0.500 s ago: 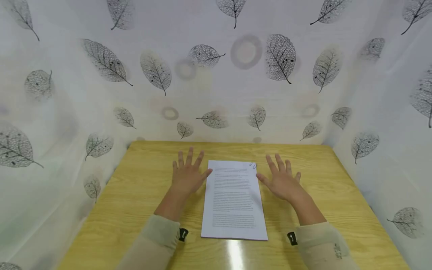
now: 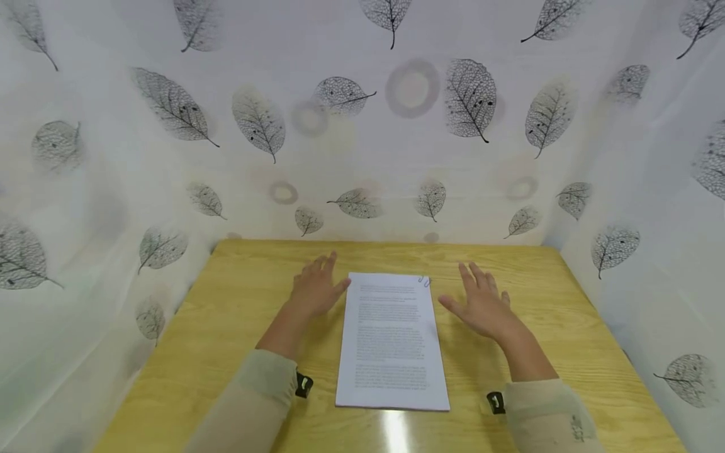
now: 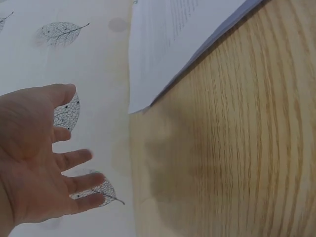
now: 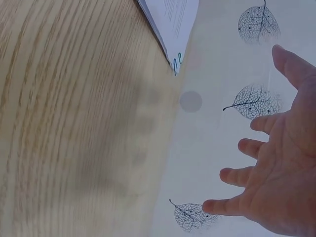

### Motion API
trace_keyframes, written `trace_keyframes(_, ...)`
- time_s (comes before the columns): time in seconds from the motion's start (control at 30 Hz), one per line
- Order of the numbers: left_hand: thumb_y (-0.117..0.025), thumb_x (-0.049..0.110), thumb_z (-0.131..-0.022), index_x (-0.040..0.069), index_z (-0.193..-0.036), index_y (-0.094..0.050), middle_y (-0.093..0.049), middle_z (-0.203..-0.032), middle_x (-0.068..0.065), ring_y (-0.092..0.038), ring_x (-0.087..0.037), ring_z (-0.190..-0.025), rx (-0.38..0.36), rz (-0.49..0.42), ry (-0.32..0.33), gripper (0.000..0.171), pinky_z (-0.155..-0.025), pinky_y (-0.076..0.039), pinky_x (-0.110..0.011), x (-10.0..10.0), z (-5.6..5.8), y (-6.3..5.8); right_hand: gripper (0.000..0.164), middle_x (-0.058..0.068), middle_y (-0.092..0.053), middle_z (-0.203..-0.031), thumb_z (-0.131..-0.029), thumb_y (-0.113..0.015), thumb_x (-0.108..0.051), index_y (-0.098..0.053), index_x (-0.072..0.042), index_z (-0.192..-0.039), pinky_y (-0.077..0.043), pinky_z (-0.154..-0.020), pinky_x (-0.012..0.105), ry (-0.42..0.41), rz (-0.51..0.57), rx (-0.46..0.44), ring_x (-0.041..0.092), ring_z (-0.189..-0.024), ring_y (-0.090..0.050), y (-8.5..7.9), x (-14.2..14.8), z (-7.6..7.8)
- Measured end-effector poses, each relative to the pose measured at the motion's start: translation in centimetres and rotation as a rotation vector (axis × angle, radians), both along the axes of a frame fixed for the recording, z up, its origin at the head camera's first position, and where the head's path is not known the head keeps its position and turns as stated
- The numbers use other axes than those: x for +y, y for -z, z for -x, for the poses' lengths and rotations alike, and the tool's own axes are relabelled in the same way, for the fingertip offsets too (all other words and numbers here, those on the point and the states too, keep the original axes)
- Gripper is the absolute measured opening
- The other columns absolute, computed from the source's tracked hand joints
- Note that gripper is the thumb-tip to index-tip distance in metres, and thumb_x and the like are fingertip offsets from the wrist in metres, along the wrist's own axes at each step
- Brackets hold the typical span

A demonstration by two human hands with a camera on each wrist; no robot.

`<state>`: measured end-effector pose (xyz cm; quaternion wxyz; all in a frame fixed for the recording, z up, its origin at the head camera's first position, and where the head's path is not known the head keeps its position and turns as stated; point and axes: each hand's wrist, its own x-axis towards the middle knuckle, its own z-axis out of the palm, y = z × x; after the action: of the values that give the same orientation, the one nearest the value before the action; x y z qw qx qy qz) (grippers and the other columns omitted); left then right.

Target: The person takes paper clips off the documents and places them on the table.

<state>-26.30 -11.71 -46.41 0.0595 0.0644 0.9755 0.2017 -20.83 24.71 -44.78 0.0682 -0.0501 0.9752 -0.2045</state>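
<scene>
A stack of printed paper (image 2: 391,343) lies on the wooden table between the two hands. Two paper clips (image 4: 177,63) are fixed at its far right corner; they look green-blue in the right wrist view. My left hand (image 2: 316,290) hovers off the stack's left edge, fingers spread and holding nothing. On the other side my right hand (image 2: 481,305) is raised beside the right edge, its fingers apart and its palm bare. In the left wrist view a gap shows between the left hand (image 3: 34,153) and the sheets.
The wood-grain table (image 2: 226,327) reaches back to a pale curtain (image 2: 351,151) printed with dark leaves, which also hangs along both sides. Each sleeve cuff has a small black device (image 2: 303,385) next to it. Light glares on the table's near part.
The left hand has turned, so its fingers now look bunched from above. The right hand has shifted slightly right, away from the paper. The stack lies where it was.
</scene>
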Motion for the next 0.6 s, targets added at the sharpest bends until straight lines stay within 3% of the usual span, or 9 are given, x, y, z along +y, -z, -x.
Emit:
trace_keyframes(0.13, -0.055, 0.046, -0.112, 0.006, -0.169, -0.031, -0.038, -0.171, -0.025, -0.041, -0.05, -0.155, -0.086, -0.123, -0.011, 0.075, -0.128, -0.033, -0.067, 0.7, 1.4, 0.8, 0.105, 0.027, -0.007, -0.18, -0.104, -0.047, -0.076, -0.009, -0.009, -0.175, -0.011, -0.117, 0.091, 0.021, 0.009, 0.027, 0.061, -0.163, -0.008, 0.8, 0.7, 0.3)
trace_keyframes(0.27, -0.056, 0.041, -0.112, 0.001, -0.166, -0.035, -0.045, -0.165, -0.027, -0.048, -0.045, -0.152, -0.14, -0.183, -0.034, 0.07, -0.128, -0.039, -0.058, 1.3, 2.6, 2.3, 0.095, 0.028, -0.014, -0.179, -0.107, -0.053, -0.065, -0.016, -0.009, -0.174, -0.019, -0.117, 0.089, 0.037, 0.018, 0.063, 0.059, -0.161, -0.018, 1.9, 0.9, 0.6)
trace_keyframes(0.4, -0.057, 0.039, -0.111, 0.002, -0.166, -0.035, -0.041, -0.166, -0.03, -0.044, -0.048, -0.154, -0.164, -0.187, -0.064, 0.07, -0.129, -0.036, -0.059, 1.8, 3.7, 3.5, 0.087, 0.029, -0.019, -0.176, -0.109, -0.057, -0.055, -0.021, -0.006, -0.172, -0.025, -0.117, 0.087, 0.043, 0.03, 0.068, 0.061, -0.158, -0.025, 2.6, 0.9, 0.9)
trace_keyframes(0.6, -0.057, 0.042, -0.11, 0.005, -0.161, -0.044, -0.035, -0.167, -0.031, -0.037, -0.051, -0.155, -0.206, -0.169, -0.054, 0.065, -0.128, -0.034, -0.063, 2.6, 5.1, 4.5, 0.08, 0.034, -0.034, -0.169, -0.112, -0.051, -0.055, -0.034, 0.0, -0.167, -0.034, -0.115, 0.083, 0.037, 0.024, 0.018, 0.063, -0.152, -0.036, 3.2, 0.9, 1.1)
